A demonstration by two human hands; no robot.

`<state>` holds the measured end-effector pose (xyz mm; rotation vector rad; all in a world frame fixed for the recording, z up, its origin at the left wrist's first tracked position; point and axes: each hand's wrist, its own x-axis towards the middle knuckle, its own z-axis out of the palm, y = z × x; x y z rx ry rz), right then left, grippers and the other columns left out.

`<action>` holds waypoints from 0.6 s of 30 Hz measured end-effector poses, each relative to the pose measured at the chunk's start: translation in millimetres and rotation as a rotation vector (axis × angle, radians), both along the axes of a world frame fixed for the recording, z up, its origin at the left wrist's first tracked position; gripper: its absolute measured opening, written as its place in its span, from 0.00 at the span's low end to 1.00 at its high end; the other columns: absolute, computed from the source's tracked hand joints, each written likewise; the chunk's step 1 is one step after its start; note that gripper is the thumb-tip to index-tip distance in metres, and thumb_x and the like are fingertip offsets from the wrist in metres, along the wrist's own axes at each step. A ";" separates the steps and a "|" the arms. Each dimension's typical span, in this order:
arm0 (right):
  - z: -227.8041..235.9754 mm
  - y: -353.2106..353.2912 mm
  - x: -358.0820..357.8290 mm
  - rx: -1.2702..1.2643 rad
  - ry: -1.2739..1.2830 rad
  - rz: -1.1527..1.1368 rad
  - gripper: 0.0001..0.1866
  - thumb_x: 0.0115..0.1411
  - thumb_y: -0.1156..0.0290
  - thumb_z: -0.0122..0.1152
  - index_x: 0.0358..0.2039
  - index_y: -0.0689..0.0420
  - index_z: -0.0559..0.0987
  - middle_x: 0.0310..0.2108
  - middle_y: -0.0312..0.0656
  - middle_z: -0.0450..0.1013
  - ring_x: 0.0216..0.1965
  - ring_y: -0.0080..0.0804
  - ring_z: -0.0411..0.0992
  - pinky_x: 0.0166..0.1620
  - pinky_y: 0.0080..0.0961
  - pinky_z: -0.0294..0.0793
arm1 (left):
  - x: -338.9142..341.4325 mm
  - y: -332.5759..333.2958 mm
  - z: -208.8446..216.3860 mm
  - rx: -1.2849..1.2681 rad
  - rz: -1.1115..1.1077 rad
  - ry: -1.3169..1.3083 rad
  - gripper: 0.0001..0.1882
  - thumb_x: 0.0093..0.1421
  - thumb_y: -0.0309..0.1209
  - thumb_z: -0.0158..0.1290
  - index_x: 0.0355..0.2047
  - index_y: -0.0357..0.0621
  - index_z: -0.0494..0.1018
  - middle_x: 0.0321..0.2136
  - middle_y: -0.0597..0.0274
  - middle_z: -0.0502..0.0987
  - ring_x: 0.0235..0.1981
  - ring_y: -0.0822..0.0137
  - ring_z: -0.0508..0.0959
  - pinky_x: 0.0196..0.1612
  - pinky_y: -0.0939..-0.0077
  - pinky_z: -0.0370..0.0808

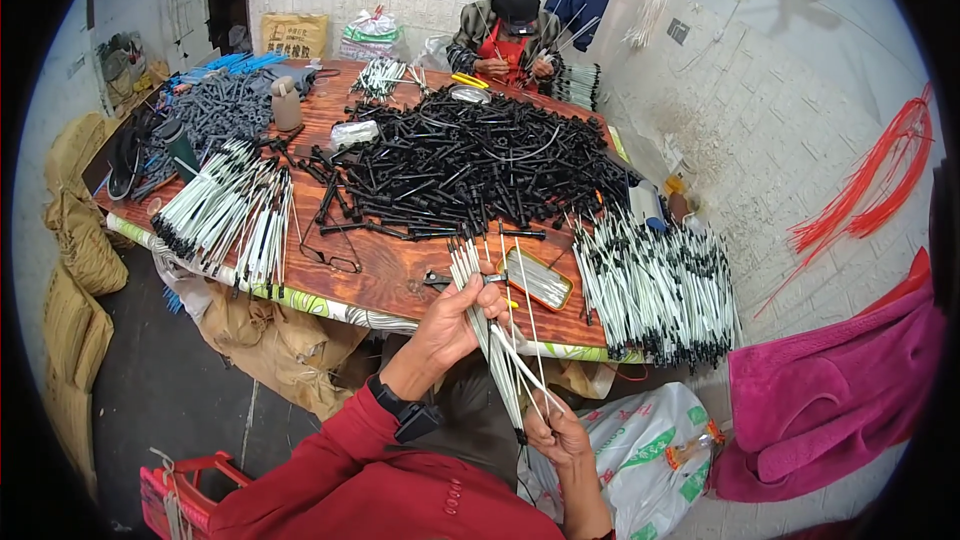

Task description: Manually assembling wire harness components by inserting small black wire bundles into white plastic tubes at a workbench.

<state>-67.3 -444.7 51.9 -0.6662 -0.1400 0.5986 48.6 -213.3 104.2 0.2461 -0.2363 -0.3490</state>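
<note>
A bundle of thin white rods with black ends (500, 368) slants in front of me over the table's near edge. My left hand (455, 325) is closed around its upper part, and a dark band circles that wrist. Lower and to the right, my right hand (562, 432) pinches the bottom ends of a couple of rods that stand apart from the bundle. Just beyond my hands lies an open tin (540, 280) with small white pieces in it. Dark-handled pliers (440, 280) are beside my left hand, partly hidden.
A large pile of black plastic parts (460, 155) covers the middle of the wooden table (385, 265). White rods are heaped at right (655, 285) and left (225, 205). Eyeglasses (335, 258) lie near the front edge. Across sits a person (510, 35) handling rods. A plastic bag (640, 450) stands below right.
</note>
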 end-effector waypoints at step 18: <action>25.2 -2.1 -15.3 -0.455 -0.131 0.036 0.11 0.56 0.74 0.68 0.34 0.59 0.73 0.24 0.36 0.74 0.25 0.24 0.72 0.29 0.20 0.70 | -22.0 11.0 10.2 0.410 0.119 -0.033 0.16 0.72 0.35 0.43 0.55 0.41 0.67 0.41 0.60 0.76 0.42 0.63 0.79 0.50 0.62 0.79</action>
